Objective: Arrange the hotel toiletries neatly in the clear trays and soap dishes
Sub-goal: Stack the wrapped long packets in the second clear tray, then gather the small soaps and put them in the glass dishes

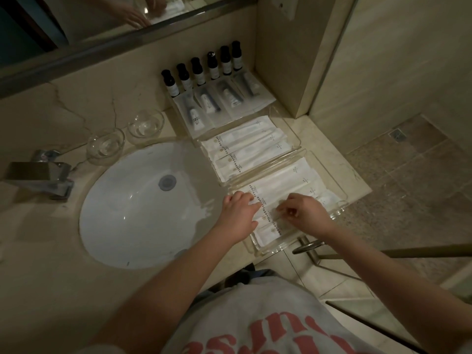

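Beige bathroom counter [38, 251] beside a sink [143, 213]. White packets [288, 180] lie in the nearest tray [270, 247]. Left hand [238, 210] rests on the packets, fingers bent, grip unclear. Right hand [304, 213], alongside, pinches one packet's edge with curled fingertips.

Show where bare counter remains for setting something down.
Bare marble lies left of the glass soap dishes, beyond the faucet, and around the basin's near-left rim. A strip runs right of the middle tray. Crowded: three trays edge to edge right of the basin, left hand and right hand on the near tray's packets.
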Tool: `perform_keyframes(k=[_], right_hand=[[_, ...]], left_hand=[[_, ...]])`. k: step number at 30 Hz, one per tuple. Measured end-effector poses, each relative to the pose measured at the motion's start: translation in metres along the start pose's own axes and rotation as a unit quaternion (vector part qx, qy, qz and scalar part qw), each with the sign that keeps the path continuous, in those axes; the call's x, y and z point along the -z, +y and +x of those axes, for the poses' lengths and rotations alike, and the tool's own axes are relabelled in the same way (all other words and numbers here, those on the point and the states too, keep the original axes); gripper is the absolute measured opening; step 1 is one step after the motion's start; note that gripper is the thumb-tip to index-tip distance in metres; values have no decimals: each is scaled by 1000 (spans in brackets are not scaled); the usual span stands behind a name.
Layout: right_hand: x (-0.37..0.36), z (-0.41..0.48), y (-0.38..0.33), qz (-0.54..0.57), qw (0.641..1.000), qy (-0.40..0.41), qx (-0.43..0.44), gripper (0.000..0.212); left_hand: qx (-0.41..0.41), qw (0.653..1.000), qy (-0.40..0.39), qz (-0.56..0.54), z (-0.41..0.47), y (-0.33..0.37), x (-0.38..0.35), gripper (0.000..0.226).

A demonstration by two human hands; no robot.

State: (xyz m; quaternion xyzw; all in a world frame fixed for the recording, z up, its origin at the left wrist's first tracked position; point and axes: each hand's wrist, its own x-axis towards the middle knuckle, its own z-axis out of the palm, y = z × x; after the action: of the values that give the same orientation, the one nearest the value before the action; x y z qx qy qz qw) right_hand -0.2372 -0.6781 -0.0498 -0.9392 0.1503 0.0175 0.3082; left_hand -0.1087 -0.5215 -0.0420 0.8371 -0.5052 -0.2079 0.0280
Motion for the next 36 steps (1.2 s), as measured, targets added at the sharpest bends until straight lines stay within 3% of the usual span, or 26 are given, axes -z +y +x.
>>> perform_keyframes(k=[4, 8, 12, 18, 27, 36], right_hand=[[20, 6, 4, -18, 998, 33, -45, 22], [18, 27, -20, -53, 997, 44, -17, 26], [5, 58, -62, -114, 992, 21, 44, 37], [-28, 101, -140, -138, 984, -27, 106, 45], [-102, 149, -280, -150, 964, -92, 197, 43], [-191, 185, -408, -160, 926, -216, 267, 40]], left_hand=[[4, 1000, 17, -24, -2, -5, 4, 47], [27, 997, 67, -42, -9, -22, 18, 46], [98, 987, 124, -30, -27, -53, 39, 42], [223, 964, 135, -41, -81, -128, 49, 51], [387, 901, 172, -90, -206, -244, 41, 50], [562, 796, 144, -169, -328, -340, 7, 56]])
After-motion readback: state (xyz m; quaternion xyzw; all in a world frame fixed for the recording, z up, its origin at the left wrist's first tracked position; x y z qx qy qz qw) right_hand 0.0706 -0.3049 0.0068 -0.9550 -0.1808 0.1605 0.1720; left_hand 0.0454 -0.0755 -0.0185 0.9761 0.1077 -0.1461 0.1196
